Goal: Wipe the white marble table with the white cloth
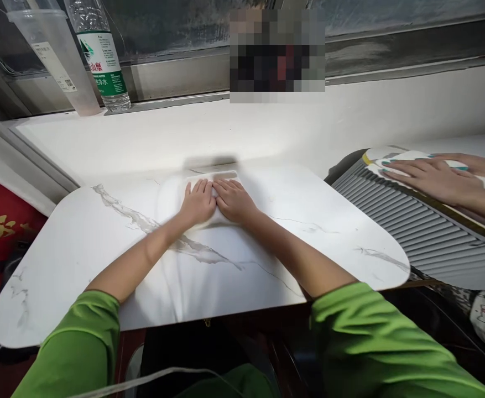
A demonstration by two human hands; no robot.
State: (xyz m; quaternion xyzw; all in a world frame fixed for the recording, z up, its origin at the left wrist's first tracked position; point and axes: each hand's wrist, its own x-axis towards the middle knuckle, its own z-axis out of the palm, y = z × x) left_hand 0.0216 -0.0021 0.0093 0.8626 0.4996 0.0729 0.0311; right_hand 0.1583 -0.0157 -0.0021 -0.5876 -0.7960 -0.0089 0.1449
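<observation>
"One question first: what is at the far left?"

"A red item with a gold figure (4, 226), cut off at the edge of view. Next comes a white table with rounded corners and grey marble veins (72, 260). Behind it stand a tall translucent plastic cup with a printed label (55, 61) and, just beside that, a clear plastic bottle with a green-and-white label (105, 66)"

"And the person's hands?"

"The bare left hand (199, 203), its arm leading out of a bright green sleeve (80, 337), lies palm down with fingers stretched out; it clasps nothing"

"What is beneath it?"

"A flat white piece with rounded corners (227, 175), lying near the table's far edge, about midway along. Most of it is covered, so I cannot tell its material"

"Then the right?"

"The bare right hand (236, 200) rests flat on the same piece, touching the left one at the thumb side, fingers straight and unclenched"

"Farther right?"

"A grey-white ribbed panel (387, 202), just past the table's end, then another person's hands (441, 179), teal showing at the fingertips, laid over a white item; whether they grip it, I cannot tell"
</observation>
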